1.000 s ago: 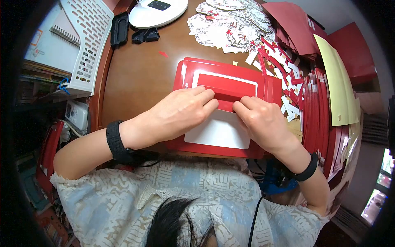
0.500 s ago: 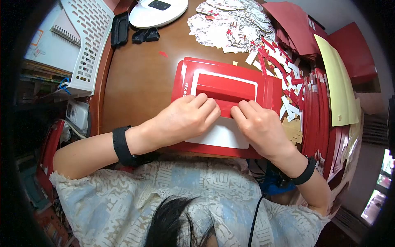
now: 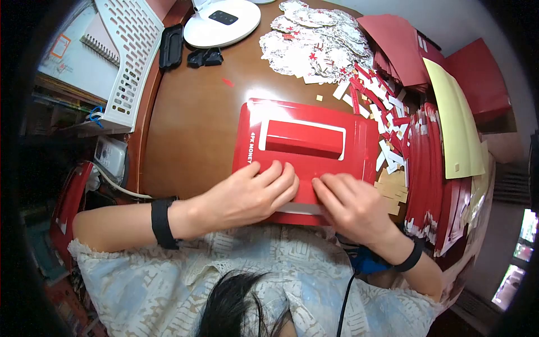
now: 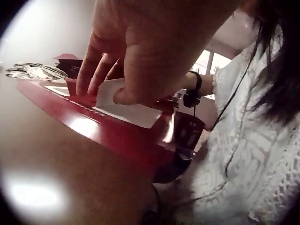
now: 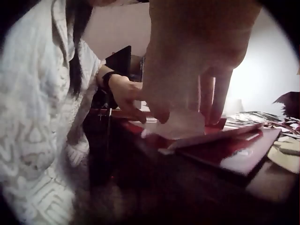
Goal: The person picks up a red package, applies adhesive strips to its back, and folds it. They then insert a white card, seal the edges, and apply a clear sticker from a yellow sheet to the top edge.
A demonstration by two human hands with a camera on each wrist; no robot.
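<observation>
Probably light, springy and slick, the glossy red card point(image 3: 309, 168) sits at the near edge of the surface point(image 3: 185, 123); left grip point(image 3: 258, 191) and right grip point(image 3: 353, 205) pinch its raised flap point(image 4: 108, 91), best taken by the rim to avoid creases

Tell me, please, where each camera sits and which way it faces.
Head: on the head, facing forward and down at the red card; left hand, right hand, hair and patterned top show.
Left wrist: on that wrist, facing the red card; left hand close, right forearm beyond.
Right wrist: on that wrist, facing the red card; right hand close, left hand beyond.
Both wrist views share the red card and patterned top.
</observation>
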